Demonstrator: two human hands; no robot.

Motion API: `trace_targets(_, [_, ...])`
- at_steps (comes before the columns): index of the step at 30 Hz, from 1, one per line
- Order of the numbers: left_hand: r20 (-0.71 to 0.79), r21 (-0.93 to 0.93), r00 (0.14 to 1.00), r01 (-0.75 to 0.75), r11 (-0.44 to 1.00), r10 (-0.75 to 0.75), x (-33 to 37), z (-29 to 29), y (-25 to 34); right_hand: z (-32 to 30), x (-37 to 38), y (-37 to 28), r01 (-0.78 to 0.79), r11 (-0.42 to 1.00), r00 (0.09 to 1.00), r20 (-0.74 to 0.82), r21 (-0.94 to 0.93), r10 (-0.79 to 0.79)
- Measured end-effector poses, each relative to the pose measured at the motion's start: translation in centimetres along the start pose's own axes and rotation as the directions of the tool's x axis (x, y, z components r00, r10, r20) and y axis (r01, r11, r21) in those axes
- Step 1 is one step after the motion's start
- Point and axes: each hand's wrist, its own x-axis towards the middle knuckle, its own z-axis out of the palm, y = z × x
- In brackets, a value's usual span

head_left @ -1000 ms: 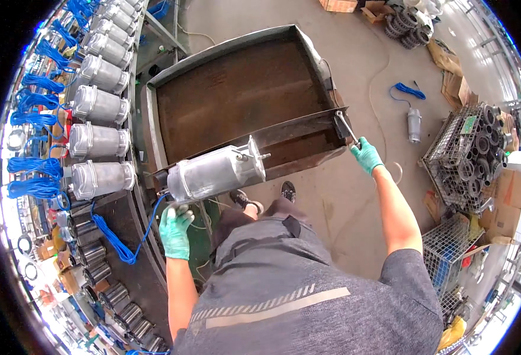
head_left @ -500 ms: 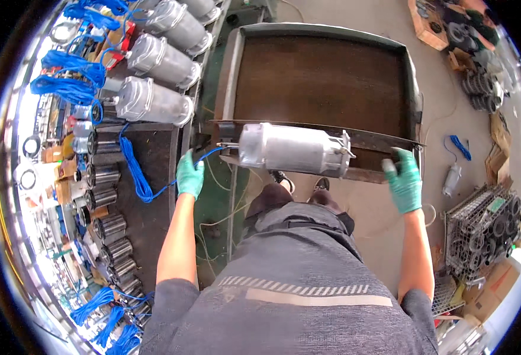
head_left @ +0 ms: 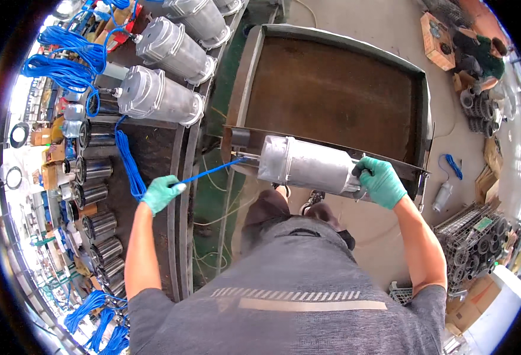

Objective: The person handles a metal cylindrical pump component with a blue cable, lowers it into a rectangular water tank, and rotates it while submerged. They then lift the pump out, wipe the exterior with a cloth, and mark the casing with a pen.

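Note:
A silver metal cylinder point(head_left: 308, 165) with a flanged collar lies across the near edge of a shallow metal tank point(head_left: 246, 89). From its left end runs a blue cable point(head_left: 213, 170), drawn fairly straight to my left hand point(head_left: 162, 194), whose gloved fingers are closed on it. Beyond that hand the cable goes on to a bundled blue coil point(head_left: 129, 163) on the bench. My right hand point(head_left: 382, 182), also in a green glove, is closed around the fittings at the cylinder's right end. Its fingertips are partly hidden there.
Several similar cylinders point(head_left: 160, 97) with blue cable coils stand along the left bench point(head_left: 148, 236), above a row of shiny metal sleeves point(head_left: 95, 170). At far right a person point(head_left: 481, 56) crouches near parts. A wire basket point(head_left: 459, 236) and small cylinder point(head_left: 443, 196) sit at right.
My right hand has moved left onto the cylinder's right end and closed there. My left hand has shifted left and nearer, pulling the cable straighter. The cylinder appears slightly more tilted.

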Motion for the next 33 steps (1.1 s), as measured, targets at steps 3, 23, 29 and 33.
trace_targets(3, [-0.127, 0.044, 0.984, -0.118, 0.992, 0.123, 0.0, -2.7, 3.5, -1.2, 0.2, -2.3, 0.021, 1.000, 1.000, -0.019, -0.015, -0.021])
trace_targets(23, [-0.322, 0.189, 0.669, -0.648, 0.738, 0.670, 18.0, 8.0, 23.9, -10.7, 9.7, -2.8, -0.132, 0.972, 0.956, -0.284, -0.195, 0.072])
trace_targets(29, [-0.390, 0.272, 0.657, -0.587, 0.762, 0.645, 21.3, 10.9, 22.7, -7.9, 15.5, 4.4, -0.150, 0.971, 0.960, -0.262, -0.186, 0.099])
trace_targets(33, [-0.428, 0.180, 0.755, -0.468, 0.865, 0.497, 21.9, 11.7, 21.6, -6.5, 17.6, 7.7, -0.115, 0.975, 0.962, -0.268, -0.190, 0.061])
